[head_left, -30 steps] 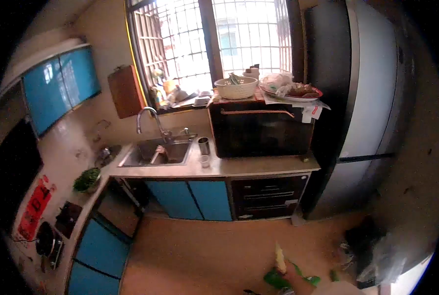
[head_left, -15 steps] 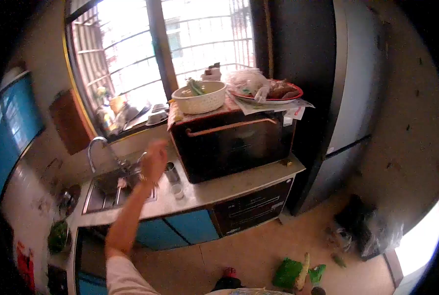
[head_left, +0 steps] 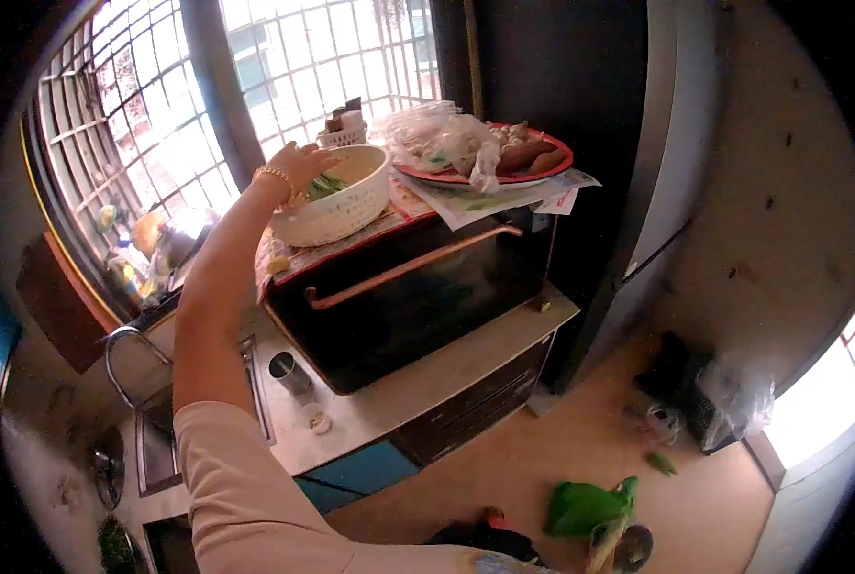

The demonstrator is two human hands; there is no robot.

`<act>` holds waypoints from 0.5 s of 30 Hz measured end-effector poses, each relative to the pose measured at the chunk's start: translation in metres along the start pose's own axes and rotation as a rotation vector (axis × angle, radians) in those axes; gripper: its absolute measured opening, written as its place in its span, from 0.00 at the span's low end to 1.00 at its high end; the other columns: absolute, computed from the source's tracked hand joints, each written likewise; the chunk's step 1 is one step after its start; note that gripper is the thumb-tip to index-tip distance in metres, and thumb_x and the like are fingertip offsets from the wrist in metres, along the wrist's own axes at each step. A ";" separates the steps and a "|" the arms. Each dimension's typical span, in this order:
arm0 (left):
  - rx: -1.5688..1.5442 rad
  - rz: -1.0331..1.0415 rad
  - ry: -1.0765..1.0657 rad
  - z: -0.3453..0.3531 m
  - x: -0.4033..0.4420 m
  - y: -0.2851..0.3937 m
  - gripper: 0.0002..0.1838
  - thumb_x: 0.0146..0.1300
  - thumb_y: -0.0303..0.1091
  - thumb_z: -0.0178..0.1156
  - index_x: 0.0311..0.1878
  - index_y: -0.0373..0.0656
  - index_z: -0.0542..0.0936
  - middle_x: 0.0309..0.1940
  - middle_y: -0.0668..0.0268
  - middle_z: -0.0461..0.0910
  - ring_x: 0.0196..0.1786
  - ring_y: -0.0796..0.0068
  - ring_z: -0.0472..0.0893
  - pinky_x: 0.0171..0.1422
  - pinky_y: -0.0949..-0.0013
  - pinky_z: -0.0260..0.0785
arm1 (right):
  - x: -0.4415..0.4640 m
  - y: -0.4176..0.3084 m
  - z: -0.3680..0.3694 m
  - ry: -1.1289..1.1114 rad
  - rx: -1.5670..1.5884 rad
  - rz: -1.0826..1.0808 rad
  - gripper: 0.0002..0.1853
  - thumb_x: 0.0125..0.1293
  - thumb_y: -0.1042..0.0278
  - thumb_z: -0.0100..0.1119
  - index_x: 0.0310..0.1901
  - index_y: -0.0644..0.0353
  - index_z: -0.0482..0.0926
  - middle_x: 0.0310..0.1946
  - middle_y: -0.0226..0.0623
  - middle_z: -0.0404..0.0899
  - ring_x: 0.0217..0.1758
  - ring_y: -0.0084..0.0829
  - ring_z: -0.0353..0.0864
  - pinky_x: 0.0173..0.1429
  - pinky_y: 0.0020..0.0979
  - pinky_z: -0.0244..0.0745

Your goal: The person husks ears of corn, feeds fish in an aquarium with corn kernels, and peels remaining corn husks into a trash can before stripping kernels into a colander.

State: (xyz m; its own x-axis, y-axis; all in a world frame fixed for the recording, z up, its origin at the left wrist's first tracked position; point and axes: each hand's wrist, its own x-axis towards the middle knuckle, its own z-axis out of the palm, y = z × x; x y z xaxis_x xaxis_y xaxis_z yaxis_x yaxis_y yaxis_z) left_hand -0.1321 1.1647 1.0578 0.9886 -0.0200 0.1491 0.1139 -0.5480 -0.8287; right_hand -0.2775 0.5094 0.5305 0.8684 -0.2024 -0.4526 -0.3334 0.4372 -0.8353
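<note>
My left hand [head_left: 303, 170] is at the near left rim of a white perforated plastic basket [head_left: 336, 218], over long green vegetables [head_left: 326, 186] lying in it. The fingers look stretched out and somewhat apart; the thumb side is partly hidden. A beaded bracelet [head_left: 276, 176] circles the wrist. The basket stands on a patterned cloth on top of a black oven [head_left: 418, 287] with a copper-coloured handle. My right hand does not show.
Right of the basket, a red-rimmed tray [head_left: 563, 158] holds plastic bags and brown roots. A metal cup [head_left: 289, 375] and small clear cup [head_left: 315, 419] stand beside the sink [head_left: 156, 435]. On the floor lie a green bag [head_left: 580, 509] and other bags [head_left: 733, 397].
My left hand has moved up from over the counter by the sink to the white basket. The view has shifted closer to the oven.
</note>
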 end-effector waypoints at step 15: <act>-0.255 0.025 0.003 0.078 0.033 -0.001 0.15 0.50 0.29 0.52 0.44 0.47 0.73 0.41 0.59 0.75 0.47 0.60 0.72 0.52 0.63 0.65 | 0.045 0.003 0.013 -0.159 -0.766 -0.350 0.28 0.62 0.59 0.43 0.59 0.65 0.51 0.53 0.43 0.59 0.49 0.35 0.64 0.42 0.28 0.68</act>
State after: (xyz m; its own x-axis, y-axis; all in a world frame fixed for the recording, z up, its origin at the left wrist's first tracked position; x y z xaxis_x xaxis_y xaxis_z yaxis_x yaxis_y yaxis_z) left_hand -0.0920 1.2296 1.0218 0.9905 -0.0386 0.1319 0.0602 -0.7408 -0.6690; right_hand -0.2344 0.5130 0.5120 0.9896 -0.0649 -0.1280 -0.1427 -0.3520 -0.9250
